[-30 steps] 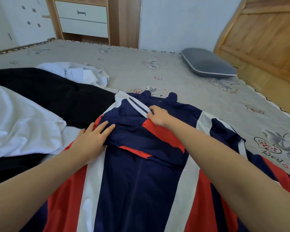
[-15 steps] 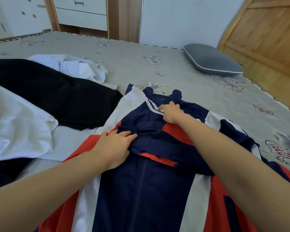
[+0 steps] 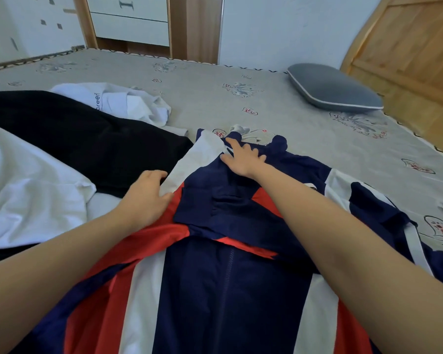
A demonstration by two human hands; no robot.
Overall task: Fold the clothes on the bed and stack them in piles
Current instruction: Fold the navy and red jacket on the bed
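Clothes cover the bed (image 3: pixel 279 98) all around my hands: the navy, red and white jacket (image 3: pixel 228 290) lies spread under both my forearms, its zip running back toward me between them. Left of my left hand (image 3: pixel 146 198) sprawl a black garment (image 3: pixel 87 141) and a white garment (image 3: pixel 28 190), with a crumpled white shirt (image 3: pixel 118 102) beyond them. Far past my right hand (image 3: pixel 243 159), off to the right, a grey pillow (image 3: pixel 333 88) rests on the bed near the wooden headboard (image 3: pixel 407 49). My right arm reaches straight out, palm down, fingers spread and flat on the navy fold near the collar, gripping nothing. My left arm angles in from the left, the hand resting with relaxed fingers on the jacket's white panel, pressing rather than grasping
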